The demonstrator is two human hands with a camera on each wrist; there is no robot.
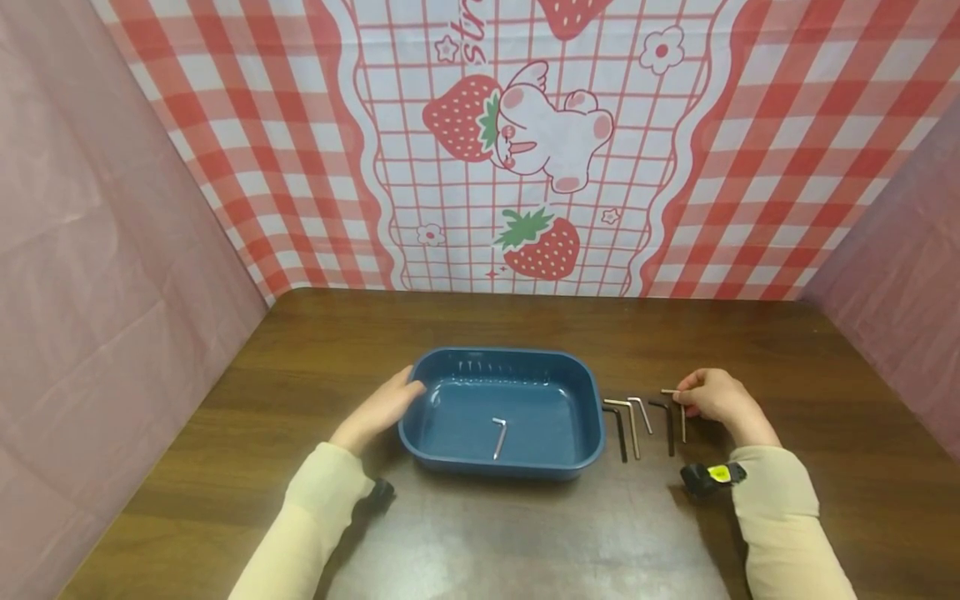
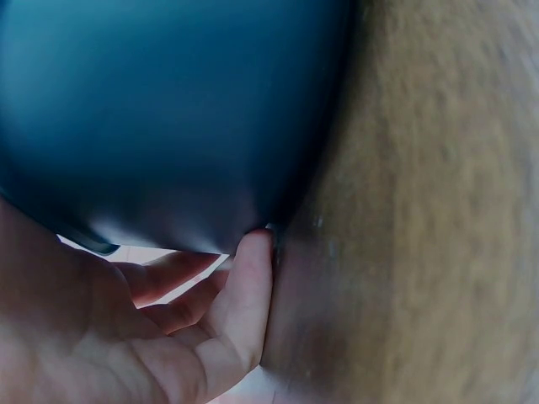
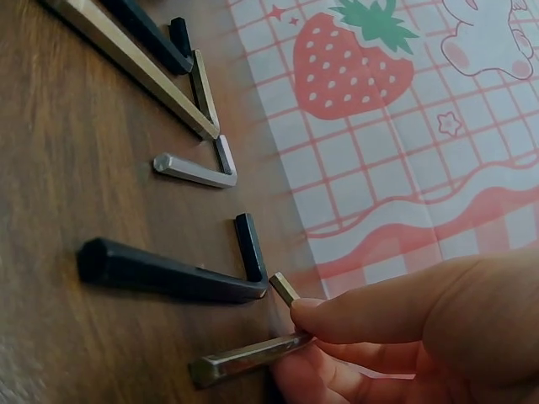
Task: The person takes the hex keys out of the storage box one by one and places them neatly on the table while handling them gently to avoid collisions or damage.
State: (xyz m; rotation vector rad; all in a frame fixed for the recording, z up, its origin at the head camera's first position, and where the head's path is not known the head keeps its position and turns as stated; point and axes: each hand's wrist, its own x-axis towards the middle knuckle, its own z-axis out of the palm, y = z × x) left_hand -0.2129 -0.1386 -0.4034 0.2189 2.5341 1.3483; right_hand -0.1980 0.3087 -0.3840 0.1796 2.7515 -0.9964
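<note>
A blue rectangular tray (image 1: pixel 501 475) stands on the table, with one silver hex key (image 1: pixel 500 439) lying in it. My left hand (image 1: pixel 386 406) holds the tray's left end, thumb over the rim and fingers against the outer wall. At the right, my right hand (image 1: pixel 716 396) pinches a bronze-coloured hex key (image 3: pixel 244 358) near its bend between thumb and fingers. Just left of it lies a black hex key (image 3: pixel 173 273). Closer to the tray are a short silver hex key (image 3: pixel 195 171), a longer bronze-coloured hex key (image 1: pixel 633 429) and another black hex key (image 1: pixel 619 433).
The brown wooden table (image 1: pixel 247 442) runs back to a red-and-white checked cloth (image 1: pixel 300 167) with strawberry prints. Pinkish curtains (image 1: pixel 127 208) hang at both sides. A black strap device (image 1: pixel 708 479) sits at the right wrist.
</note>
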